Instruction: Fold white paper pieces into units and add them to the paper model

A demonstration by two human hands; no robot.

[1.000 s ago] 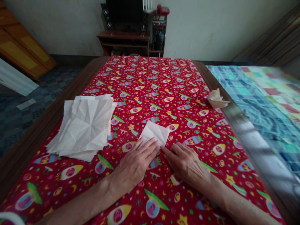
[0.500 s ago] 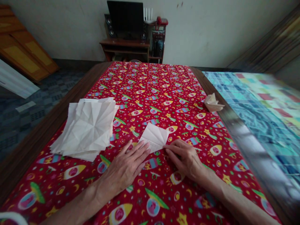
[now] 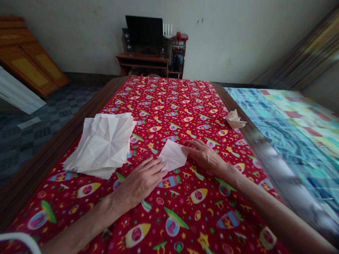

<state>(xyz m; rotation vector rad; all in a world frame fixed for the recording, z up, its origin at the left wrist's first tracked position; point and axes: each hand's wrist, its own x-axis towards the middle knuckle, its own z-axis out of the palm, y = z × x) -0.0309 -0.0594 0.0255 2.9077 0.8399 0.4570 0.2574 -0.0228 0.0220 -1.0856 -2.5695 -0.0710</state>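
Observation:
A small folded sheet of white paper [image 3: 172,155] lies on the red patterned tablecloth in front of me, with faint creases across it. My left hand [image 3: 145,180] rests flat, fingers stretched, its fingertips on the paper's lower left edge. At the paper's right corner, my right hand [image 3: 202,155] has its thumb and index finger closed on the edge. To the left is a stack of creased white paper sheets [image 3: 106,144], loosely squared. A folded paper piece with pointed flaps [image 3: 235,120] sits near the table's right edge.
The red tablecloth [image 3: 172,102] covers a table with dark wooden edges [image 3: 90,109]. Right of it lies a checked blue bedspread [image 3: 267,123]. Beyond the far end stand a monitor [image 3: 144,33] and a red telephone [image 3: 182,36]. A wooden cabinet [image 3: 31,60] is at left.
My right hand has moved up from the paper's lower right corner to its right side corner. My left hand has slid down and left toward the paper's edge. The camera view has tilted up.

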